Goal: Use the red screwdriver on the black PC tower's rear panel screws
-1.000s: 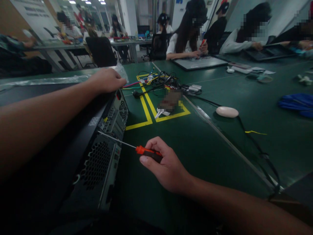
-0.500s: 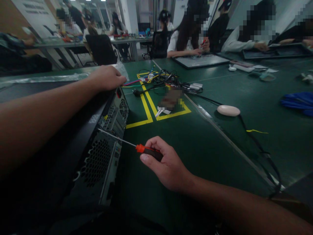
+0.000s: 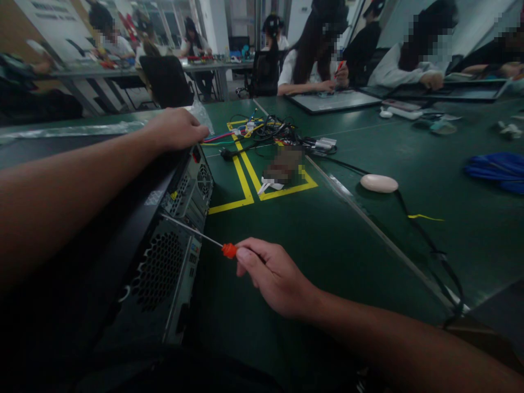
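green bench [image 3: 335,240] with yellow tape lines [image 3: 245,180], in a workroom where other people sit at the far edge and at further tables.

item 1: computer case [image 3: 164,262], black, lying on its side, rear panel with honeycomb vent facing the right hand.

item 2: left hand [image 3: 176,128], palm down on the far top corner of the case, fingers [image 3: 198,134] curled over the edge, holding nothing else.

item 3: right hand [image 3: 274,275], fingers [image 3: 248,256] closed around the handle of a screwdriver [image 3: 204,237]; only the orange collar shows beyond the fingertips. thin metal shaft runs left and up from the fingers, tip touching the rear panel of the case near its upper edge.

item 4: tangle of cables [image 3: 266,131], beyond the right fingers, just right of the left fingers, inside the tape lines.

item 5: pale oval object [image 3: 379,183], well right of the right fingers, beside a black cord [image 3: 426,240].

item 6: blue cloth [image 3: 497,169], far right.
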Available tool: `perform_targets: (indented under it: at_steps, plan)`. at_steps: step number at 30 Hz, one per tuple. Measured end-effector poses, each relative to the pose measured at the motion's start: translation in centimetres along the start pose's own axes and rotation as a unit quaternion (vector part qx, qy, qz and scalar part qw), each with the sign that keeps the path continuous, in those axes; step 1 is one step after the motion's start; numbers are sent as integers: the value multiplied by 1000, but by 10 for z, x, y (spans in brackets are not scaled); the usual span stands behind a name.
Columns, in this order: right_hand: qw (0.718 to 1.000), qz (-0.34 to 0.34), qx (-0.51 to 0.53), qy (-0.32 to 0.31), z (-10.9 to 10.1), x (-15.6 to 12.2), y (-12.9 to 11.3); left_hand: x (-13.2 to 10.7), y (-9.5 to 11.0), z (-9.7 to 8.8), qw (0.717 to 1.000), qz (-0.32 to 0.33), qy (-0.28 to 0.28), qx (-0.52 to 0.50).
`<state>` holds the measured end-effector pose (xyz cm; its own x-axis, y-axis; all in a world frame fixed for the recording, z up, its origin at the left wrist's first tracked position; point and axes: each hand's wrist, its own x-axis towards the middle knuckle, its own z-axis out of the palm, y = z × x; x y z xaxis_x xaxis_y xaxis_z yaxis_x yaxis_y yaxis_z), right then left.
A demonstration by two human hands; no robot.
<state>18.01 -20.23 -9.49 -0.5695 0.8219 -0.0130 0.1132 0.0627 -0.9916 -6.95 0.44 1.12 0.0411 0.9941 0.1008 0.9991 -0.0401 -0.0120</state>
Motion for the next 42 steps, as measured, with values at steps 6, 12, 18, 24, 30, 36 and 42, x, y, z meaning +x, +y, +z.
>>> perform_targets:
  at_steps: [6,12,18,24,30,36,42]
  plan:
    - [999,-9,26,17,3,-2,0,1,-1,1,1000,8,3,0]
    - [999,-13,11,35,2,-1,1,1,-2,0,1000,11,5,-11]
    - [999,-8,22,39,1,-1,1,0,2,-2,1000,-2,-4,-9]
    - [999,-4,21,37,1,-1,2,-1,2,-3,1000,-11,-10,-12]
    - [999,-5,28,35,1,-1,3,-3,4,-3,1000,-2,-16,-14]
    - [998,-12,33,45,2,0,3,0,2,-2,1000,-2,-2,-10]
    - [998,-19,36,47,3,0,7,6,-1,0,999,-25,0,-27]
